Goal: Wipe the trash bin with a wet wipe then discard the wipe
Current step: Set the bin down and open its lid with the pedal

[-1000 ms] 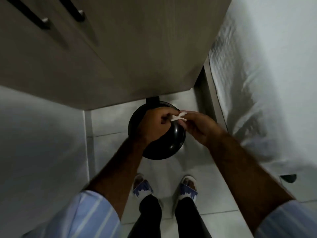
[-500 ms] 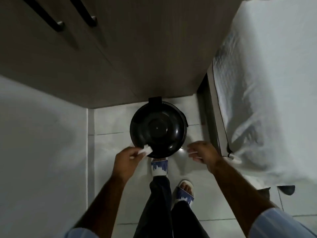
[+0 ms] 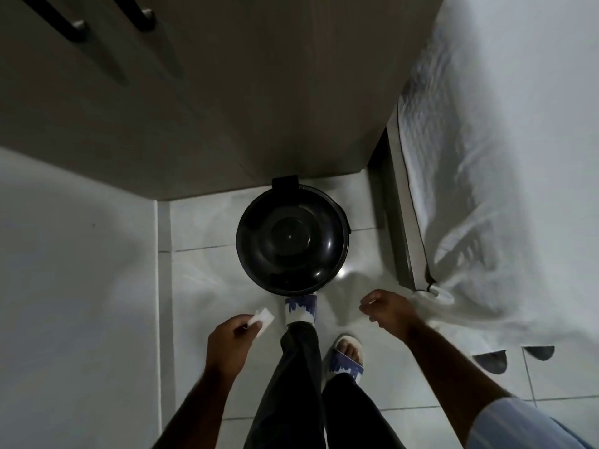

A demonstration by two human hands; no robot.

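**Bin dead ahead at twelve o'clock, wipe in the nearer left hand**

A dim, pale tiled floor (image 3: 207,280) fills the lower view, with a white wall at nine o'clock, a brown cabinet (image 3: 243,92) across the top and a white-sheeted bed (image 3: 505,176) at three o'clock. Low on the left, the left hand (image 3: 228,343) pinches a small white wet wipe (image 3: 263,319) between thumb and fingertips. From that hand the round black trash bin (image 3: 291,238), lid shut, lies toward one o'clock, close against the cabinet foot. One sandalled foot (image 3: 299,308) sits at the bin's six o'clock edge, seemingly on its pedal, though the pedal itself is hidden. On the right, the right hand (image 3: 387,311) hangs loosely open, holding nothing; the bin lies at about eleven o'clock from it. Both hands are near the bin, neither touching; the discard falls to the left hand, once the lid lifts.
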